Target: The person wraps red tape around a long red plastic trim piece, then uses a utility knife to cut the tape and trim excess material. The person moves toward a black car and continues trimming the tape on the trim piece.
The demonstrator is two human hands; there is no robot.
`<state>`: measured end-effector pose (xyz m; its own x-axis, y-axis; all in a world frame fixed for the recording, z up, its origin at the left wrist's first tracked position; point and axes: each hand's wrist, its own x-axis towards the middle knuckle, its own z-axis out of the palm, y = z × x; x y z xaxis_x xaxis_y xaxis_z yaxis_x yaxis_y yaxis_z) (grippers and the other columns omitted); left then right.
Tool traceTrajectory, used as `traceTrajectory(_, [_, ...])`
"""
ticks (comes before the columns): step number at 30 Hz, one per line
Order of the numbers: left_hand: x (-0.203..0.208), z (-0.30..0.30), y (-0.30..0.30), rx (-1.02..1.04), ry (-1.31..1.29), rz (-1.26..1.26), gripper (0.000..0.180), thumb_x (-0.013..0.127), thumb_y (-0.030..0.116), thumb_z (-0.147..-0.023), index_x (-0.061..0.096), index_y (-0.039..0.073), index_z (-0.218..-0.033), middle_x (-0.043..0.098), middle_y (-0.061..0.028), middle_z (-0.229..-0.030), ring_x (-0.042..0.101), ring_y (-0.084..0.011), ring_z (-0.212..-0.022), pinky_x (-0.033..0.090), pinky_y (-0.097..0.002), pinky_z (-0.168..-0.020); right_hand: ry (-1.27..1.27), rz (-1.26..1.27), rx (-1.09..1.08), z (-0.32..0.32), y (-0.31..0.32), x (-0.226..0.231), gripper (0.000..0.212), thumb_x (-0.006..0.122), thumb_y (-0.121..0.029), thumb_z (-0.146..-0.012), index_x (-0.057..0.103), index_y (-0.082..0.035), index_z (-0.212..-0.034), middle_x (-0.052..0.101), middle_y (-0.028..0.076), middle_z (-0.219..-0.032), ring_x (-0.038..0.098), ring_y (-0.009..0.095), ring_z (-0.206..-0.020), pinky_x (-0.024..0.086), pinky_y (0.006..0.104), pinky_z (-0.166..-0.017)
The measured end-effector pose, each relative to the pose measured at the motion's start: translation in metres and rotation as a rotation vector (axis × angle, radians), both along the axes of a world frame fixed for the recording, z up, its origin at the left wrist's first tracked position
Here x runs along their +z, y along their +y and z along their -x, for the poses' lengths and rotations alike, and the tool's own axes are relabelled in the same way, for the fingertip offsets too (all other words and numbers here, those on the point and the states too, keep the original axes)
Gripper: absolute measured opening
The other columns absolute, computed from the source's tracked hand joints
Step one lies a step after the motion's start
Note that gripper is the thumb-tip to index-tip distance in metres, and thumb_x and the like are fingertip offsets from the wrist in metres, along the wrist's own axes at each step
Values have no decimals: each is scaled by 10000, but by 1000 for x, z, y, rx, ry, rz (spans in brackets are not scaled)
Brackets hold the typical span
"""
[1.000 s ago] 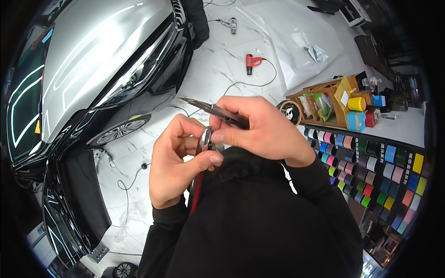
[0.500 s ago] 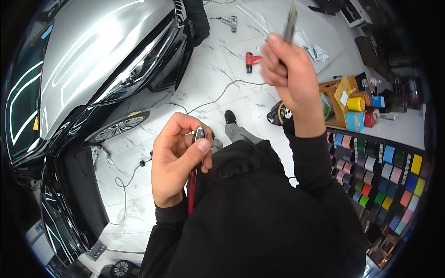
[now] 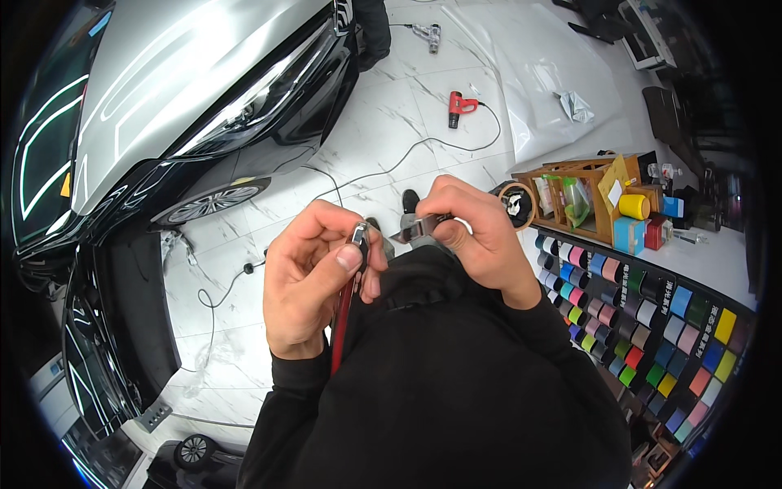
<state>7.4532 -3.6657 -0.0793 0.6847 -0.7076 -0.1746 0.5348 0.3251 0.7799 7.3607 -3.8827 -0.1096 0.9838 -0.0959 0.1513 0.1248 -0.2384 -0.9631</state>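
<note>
Before my chest, my left hand [image 3: 303, 277] pinches a slim red tool [image 3: 340, 326] with a black and silver end between thumb and fingers. The red shaft points down toward my black top. Just to the right, my right hand [image 3: 482, 238] is closed on a grey metal snap-off knife [image 3: 421, 227]; its pointed end faces the left hand. A small gap separates the knife from the silver end of the red tool. The palm side of the right hand hides the rest of the knife.
A car with a silver hood [image 3: 163, 73] stands at left, its wheel [image 3: 216, 204] near me. On the floor lie a red heat gun [image 3: 461, 106], a grey one [image 3: 428, 36] and clear film [image 3: 546, 73]. A wooden organiser [image 3: 603, 232] and color-sample rack [image 3: 643, 326] are at right. A person's dark leg [image 3: 375, 28] stands beyond.
My right hand has come down and left with the knife, from high at the right to beside the left hand. The left hand keeps its hold on the red tool.
</note>
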Motion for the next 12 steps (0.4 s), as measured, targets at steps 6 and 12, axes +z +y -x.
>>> traceTrajectory(6, [-4, -1, 3, -106, 10, -33, 195, 590, 83, -1039, 573, -97, -1111, 715, -237, -858, 724, -247, -660, 597, -316, -592, -48, 84, 42, -7, -3, -16, 427, 582, -435, -1058, 658, -15, -1045, 548, 69, -837, 520, 204, -728, 424, 319, -668])
traceTrajectory(12, [-10, -3, 8, -137, 18, 43, 241, 603, 119, -1052, 566, -107, -1130, 720, -260, -857, 738, -284, -669, 615, -334, -606, -7, 15, 77, -7, 3, -20, 212, 647, -245, -1031, 654, -34, -1020, 574, 78, -867, 539, 255, -805, 451, 345, -730])
